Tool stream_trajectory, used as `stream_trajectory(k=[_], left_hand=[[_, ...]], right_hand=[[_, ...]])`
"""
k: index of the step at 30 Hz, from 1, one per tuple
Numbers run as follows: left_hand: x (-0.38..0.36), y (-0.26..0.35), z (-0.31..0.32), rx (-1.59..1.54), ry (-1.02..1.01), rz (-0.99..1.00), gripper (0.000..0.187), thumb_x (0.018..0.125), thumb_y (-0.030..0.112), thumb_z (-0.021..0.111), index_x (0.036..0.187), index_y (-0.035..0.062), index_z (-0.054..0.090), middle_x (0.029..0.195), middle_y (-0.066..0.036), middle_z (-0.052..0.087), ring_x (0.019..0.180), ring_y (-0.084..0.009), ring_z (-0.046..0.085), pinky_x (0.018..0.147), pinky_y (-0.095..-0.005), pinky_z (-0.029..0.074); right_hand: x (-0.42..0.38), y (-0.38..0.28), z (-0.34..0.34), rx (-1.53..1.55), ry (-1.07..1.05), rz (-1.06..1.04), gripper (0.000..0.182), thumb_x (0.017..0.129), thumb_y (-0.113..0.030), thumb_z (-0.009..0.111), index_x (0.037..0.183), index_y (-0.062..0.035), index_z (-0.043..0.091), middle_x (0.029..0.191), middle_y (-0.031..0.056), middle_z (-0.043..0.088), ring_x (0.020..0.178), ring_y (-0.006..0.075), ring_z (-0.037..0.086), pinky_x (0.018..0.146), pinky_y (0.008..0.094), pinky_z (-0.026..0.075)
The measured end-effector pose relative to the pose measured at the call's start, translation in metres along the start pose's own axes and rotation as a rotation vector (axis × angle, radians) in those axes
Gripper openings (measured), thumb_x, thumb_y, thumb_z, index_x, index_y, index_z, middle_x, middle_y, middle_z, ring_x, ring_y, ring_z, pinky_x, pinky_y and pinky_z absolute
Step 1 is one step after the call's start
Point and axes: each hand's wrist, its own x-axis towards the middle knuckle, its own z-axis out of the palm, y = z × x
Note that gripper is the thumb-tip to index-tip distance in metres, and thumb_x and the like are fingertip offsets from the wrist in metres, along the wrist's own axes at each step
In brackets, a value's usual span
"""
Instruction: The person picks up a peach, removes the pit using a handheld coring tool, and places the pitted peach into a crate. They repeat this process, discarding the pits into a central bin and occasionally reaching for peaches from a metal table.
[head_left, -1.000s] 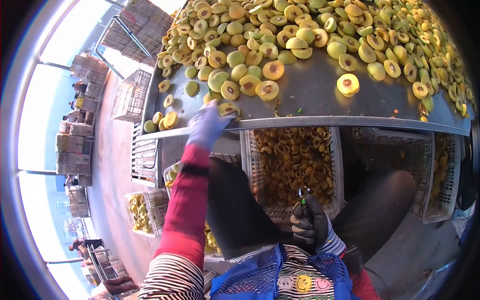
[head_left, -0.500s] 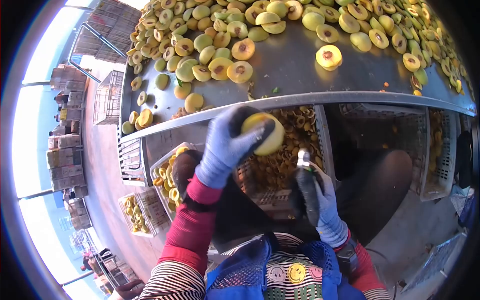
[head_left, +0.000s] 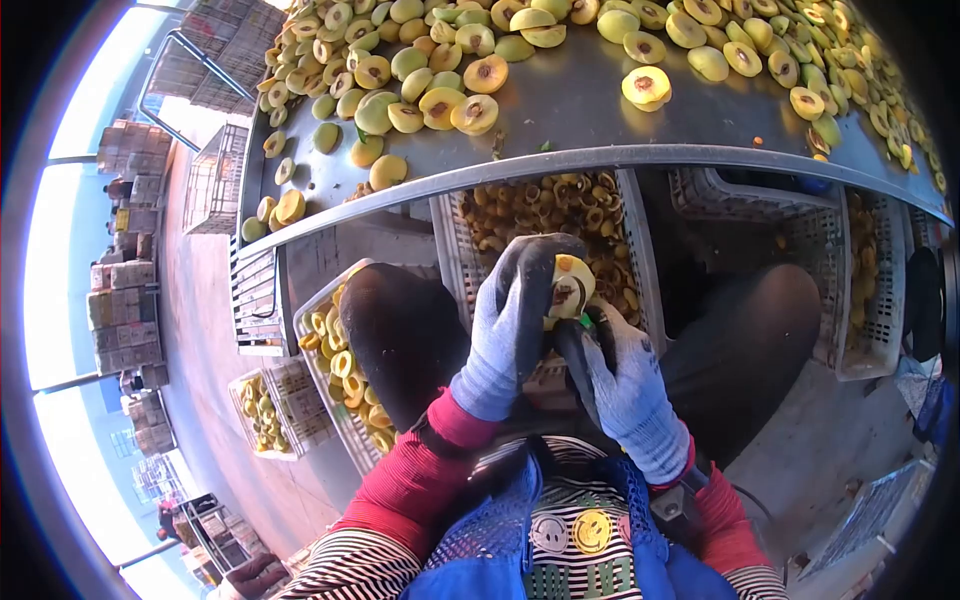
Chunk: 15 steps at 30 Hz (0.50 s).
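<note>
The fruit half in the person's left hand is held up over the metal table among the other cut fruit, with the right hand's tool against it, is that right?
Not quite. The head view shows the fruit half held in the left hand below the metal table, over the crate of pits by the person's lap. The right hand does hold its tool against it.

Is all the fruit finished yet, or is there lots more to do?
Lots more. Done: a crate under the table holds scooped-out pits, and a side crate holds finished halves. In hand: the left hand holds one fruit half while the right hand works a pitting tool into it. Left: many halves on the metal table.
</note>
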Motion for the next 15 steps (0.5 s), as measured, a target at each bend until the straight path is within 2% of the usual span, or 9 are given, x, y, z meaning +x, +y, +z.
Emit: stream_trajectory(k=[2, 4, 5, 7, 8, 10, 11, 13, 15], left_hand=[[-0.007, 0.001, 0.010, -0.017, 0.065, 0.053, 0.037, 0.099, 0.032, 0.044, 0.111, -0.0006, 0.058, 0.102, -0.007, 0.060, 0.093, -0.0115, 0.056, 0.083, -0.0233, 0.045], [-0.009, -0.002, 0.011, -0.018, 0.041, 0.063, 0.035, 0.099, 0.029, 0.044, 0.112, -0.0012, 0.057, 0.102, -0.008, 0.060, 0.092, -0.0122, 0.056, 0.082, -0.0242, 0.045], [-0.010, -0.004, 0.011, -0.019, 0.016, 0.069, 0.033, 0.099, 0.026, 0.045, 0.112, -0.0018, 0.057, 0.103, -0.009, 0.060, 0.092, -0.0128, 0.057, 0.081, -0.0251, 0.046], [-0.012, -0.008, 0.009, 0.107, 0.006, 0.130, 0.031, 0.098, 0.023, 0.046, 0.112, -0.0027, 0.057, 0.102, -0.010, 0.061, 0.091, -0.0137, 0.058, 0.081, -0.0261, 0.047], [-0.014, -0.009, 0.008, 0.233, -0.003, 0.190, 0.029, 0.097, 0.020, 0.046, 0.113, -0.0035, 0.056, 0.101, -0.011, 0.061, 0.090, -0.0145, 0.058, 0.080, -0.0272, 0.047], [-0.017, -0.009, 0.009, 0.227, -0.011, 0.178, 0.028, 0.096, 0.017, 0.047, 0.113, -0.0048, 0.056, 0.100, -0.012, 0.061, 0.089, -0.0157, 0.060, 0.078, -0.0282, 0.048], [-0.019, -0.013, 0.009, 0.220, 0.016, 0.179, 0.029, 0.096, 0.018, 0.047, 0.112, -0.0046, 0.056, 0.099, -0.012, 0.062, 0.088, -0.0156, 0.060, 0.078, -0.0281, 0.048], [-0.020, -0.013, 0.011, 0.202, 0.014, 0.219, 0.030, 0.095, 0.021, 0.048, 0.109, -0.0041, 0.057, 0.095, -0.011, 0.063, 0.085, -0.0155, 0.059, 0.076, -0.0275, 0.047], [-0.018, -0.003, 0.007, 0.220, -0.078, 0.167, 0.030, 0.095, 0.021, 0.047, 0.107, -0.0038, 0.058, 0.094, -0.010, 0.063, 0.085, -0.0153, 0.059, 0.076, -0.0275, 0.047]], right_hand=[[-0.005, 0.008, 0.006, -0.097, 0.053, -0.084, 0.029, 0.088, -0.012, 0.059, 0.111, 0.0057, 0.053, 0.078, 0.0224, 0.060, 0.071, 0.0359, 0.062, 0.061, 0.0382, 0.048], [-0.014, 0.013, 0.010, -0.057, 0.047, -0.060, 0.031, 0.087, -0.008, 0.059, 0.114, 0.0050, 0.053, 0.090, 0.0232, 0.060, 0.077, 0.0362, 0.061, 0.067, 0.0384, 0.048], [-0.019, 0.015, 0.012, -0.057, 0.047, -0.059, 0.031, 0.087, -0.008, 0.059, 0.114, 0.0050, 0.053, 0.090, 0.0232, 0.060, 0.077, 0.0362, 0.061, 0.067, 0.0384, 0.048], [-0.031, 0.021, 0.015, -0.376, 0.154, -0.382, 0.034, 0.085, -0.004, 0.060, 0.118, 0.0042, 0.052, 0.105, 0.0246, 0.056, 0.087, 0.0364, 0.058, 0.074, 0.0403, 0.047], [-0.037, 0.028, 0.018, -0.376, 0.154, -0.380, 0.034, 0.085, -0.004, 0.060, 0.118, 0.0042, 0.052, 0.105, 0.0246, 0.056, 0.087, 0.0364, 0.058, 0.074, 0.0403, 0.047], [-0.044, 0.036, 0.023, -0.169, 0.048, -0.256, 0.042, 0.081, 0.001, 0.062, 0.122, 0.0043, 0.051, 0.119, 0.0266, 0.048, 0.099, 0.0384, 0.053, 0.085, 0.0440, 0.045], [-0.044, 0.035, 0.021, -0.168, 0.049, -0.255, 0.042, 0.081, 0.001, 0.062, 0.122, 0.0043, 0.051, 0.119, 0.0266, 0.048, 0.099, 0.0384, 0.053, 0.085, 0.0440, 0.045], [-0.039, 0.025, 0.009, 0.427, -0.169, 0.116, 0.029, 0.086, -0.016, 0.058, 0.110, 0.0001, 0.053, 0.098, 0.0185, 0.051, 0.079, 0.0294, 0.051, 0.069, 0.0366, 0.043], [-0.034, 0.012, -0.003, 1.012, -0.390, 0.500, 0.030, 0.091, -0.033, 0.053, 0.099, -0.0040, 0.054, 0.077, 0.0104, 0.053, 0.058, 0.0203, 0.050, 0.054, 0.0292, 0.042]])
